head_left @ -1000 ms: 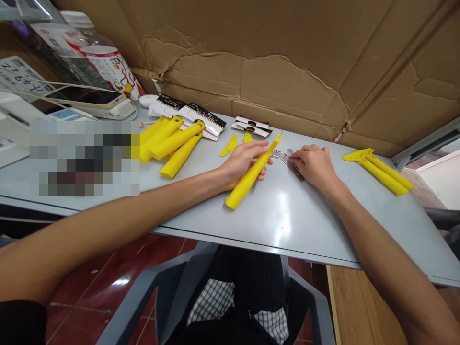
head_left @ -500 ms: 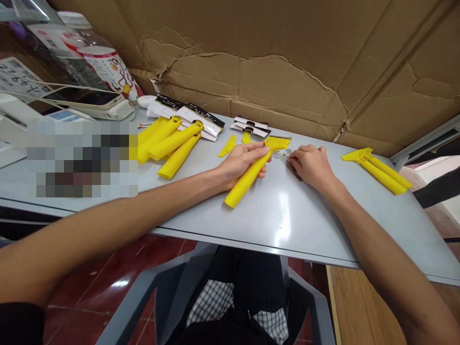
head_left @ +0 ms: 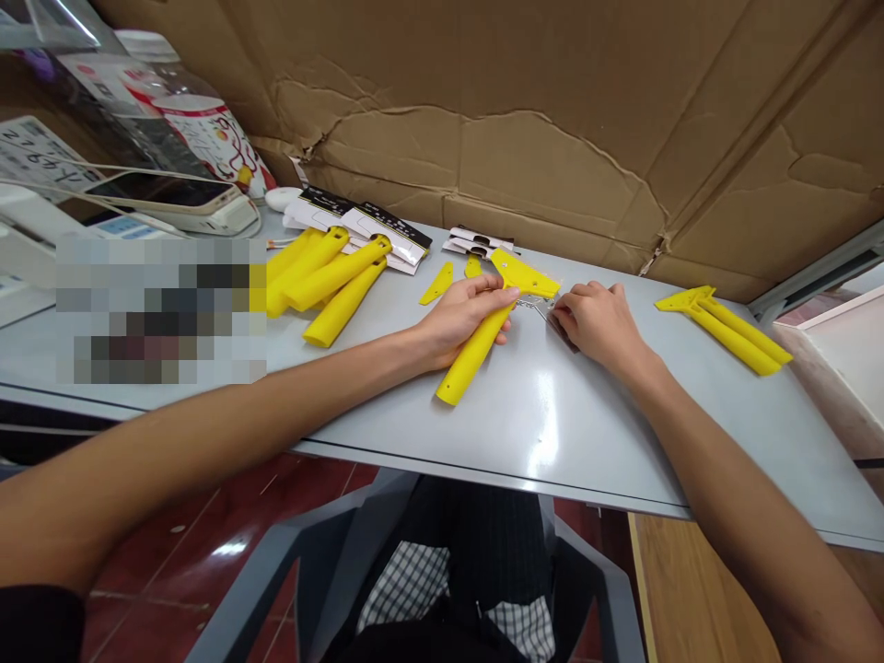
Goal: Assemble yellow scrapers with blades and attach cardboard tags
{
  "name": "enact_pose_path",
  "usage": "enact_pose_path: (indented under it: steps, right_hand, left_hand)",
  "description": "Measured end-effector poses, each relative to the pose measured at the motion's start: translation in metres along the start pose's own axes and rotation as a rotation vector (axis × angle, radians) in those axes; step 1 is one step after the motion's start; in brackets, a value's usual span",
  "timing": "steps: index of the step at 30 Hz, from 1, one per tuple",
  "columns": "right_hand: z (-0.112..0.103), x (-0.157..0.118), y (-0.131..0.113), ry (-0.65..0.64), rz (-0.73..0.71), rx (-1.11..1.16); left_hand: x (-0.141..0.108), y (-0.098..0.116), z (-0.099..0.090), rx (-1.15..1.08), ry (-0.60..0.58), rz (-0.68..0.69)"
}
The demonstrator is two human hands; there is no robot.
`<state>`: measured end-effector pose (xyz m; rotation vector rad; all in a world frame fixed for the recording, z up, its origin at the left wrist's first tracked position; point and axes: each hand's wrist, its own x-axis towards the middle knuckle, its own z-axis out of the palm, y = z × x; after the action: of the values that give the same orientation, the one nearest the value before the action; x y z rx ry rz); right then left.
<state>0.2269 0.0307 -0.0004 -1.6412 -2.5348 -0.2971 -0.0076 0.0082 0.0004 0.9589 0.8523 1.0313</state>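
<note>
Yellow plastic scraper point(head_left: 470, 359) is held in the left hand point(head_left: 466, 318), its fingers wrapped closely over the handle just below the flared head; the thumb cannot be seen. The handle is tilted across the worktop point(head_left: 552, 433), and its lower end appears to rest on the surface. Such a hold seems well judged, since the head is steadied close to the small parts and is given little room to wobble. Just to the right of the scraper head, a small metal fitting point(head_left: 535, 305) is seen, partly hidden by the right hand point(head_left: 599, 322), whose fingers are curled and drawn together at it. Whether the fitting is actually pinched cannot be told from this view. Both hands are kept low over the worktop, which appears to favour fine control. To the left of the scraper, a heap of yellow scraper handles point(head_left: 324, 285) and small yellow pieces point(head_left: 437, 282) are laid out, with printed card packets point(head_left: 359, 226) beyond them. Further to the right, past the right hand, another yellow scraper point(head_left: 725, 327) lies on the worktop.
</note>
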Motion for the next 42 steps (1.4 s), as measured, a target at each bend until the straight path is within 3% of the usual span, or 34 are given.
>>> enact_pose_path:
  steps: [10,18,25,35,39,42]
  right_hand:
    - [-0.001,0.000,-0.002,-0.013,0.024,-0.012]
    - [-0.006,-0.002,0.003,0.079,0.058,0.082]
    - [-0.007,-0.006,0.001,0.189,0.051,0.370]
    - [-0.013,-0.008,-0.006,0.364,0.073,0.580]
    - [-0.019,-0.008,-0.010,0.346,0.178,0.801]
    - [-0.022,-0.009,-0.015,0.316,0.179,0.962]
  left_hand:
    - [-0.006,-0.002,0.006,0.175,0.044,0.086]
    - [-0.012,0.005,0.013,0.313,0.143,0.099]
    - [-0.010,0.002,0.012,0.270,0.128,0.097]
    - [-0.007,-0.005,0.006,0.290,0.088,0.117]
    - [-0.005,-0.007,0.004,0.293,0.084,0.148]
    - [-0.006,-0.008,0.005,0.306,0.090,0.147]
